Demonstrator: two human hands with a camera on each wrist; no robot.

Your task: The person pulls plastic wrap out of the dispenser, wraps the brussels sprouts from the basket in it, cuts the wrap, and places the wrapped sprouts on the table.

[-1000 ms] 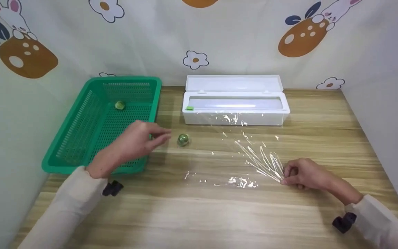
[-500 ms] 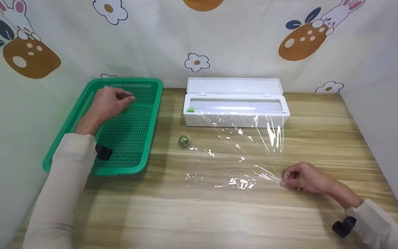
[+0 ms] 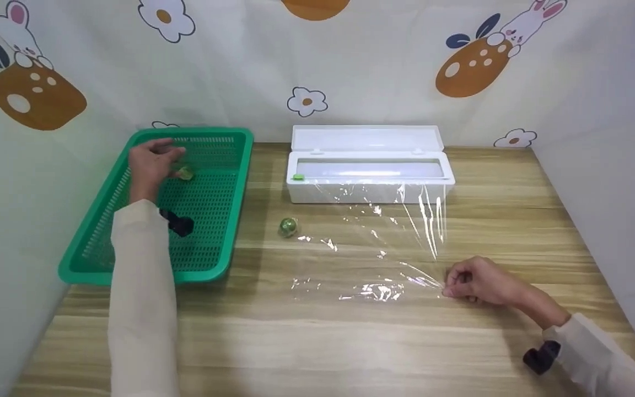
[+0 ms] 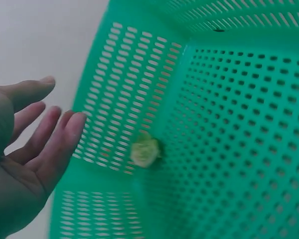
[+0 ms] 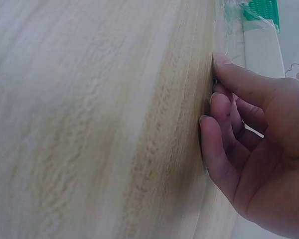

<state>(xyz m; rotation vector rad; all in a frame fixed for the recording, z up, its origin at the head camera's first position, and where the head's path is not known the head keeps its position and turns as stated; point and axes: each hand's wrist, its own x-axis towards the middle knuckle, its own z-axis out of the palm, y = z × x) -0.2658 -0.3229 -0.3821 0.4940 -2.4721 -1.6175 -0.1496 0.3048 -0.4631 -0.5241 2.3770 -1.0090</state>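
Perforated plas. basket [image 3: 207,209] at 9 o'clk, smooth plas. box [image 3: 367,139], glossy plas. film [image 3: 385,292], wood-grain tabletop [image 3: 328,353] w/ soft sheen, matt cloth backdrop [image 3: 372,66] at 12.

In the head view, your left grip [image 3: 153,162] and sleeve [image 3: 144,303] hide part of the green basket [image 3: 215,275], and that sleeve is cut off at the bottom edge. From your left wrist, the small green ball [image 4: 145,151] is too blurred for detail, and the basket overruns the right edge. The clear film [image 3: 381,290] has its pinched corner hidden inside your right grip [image 3: 478,281]
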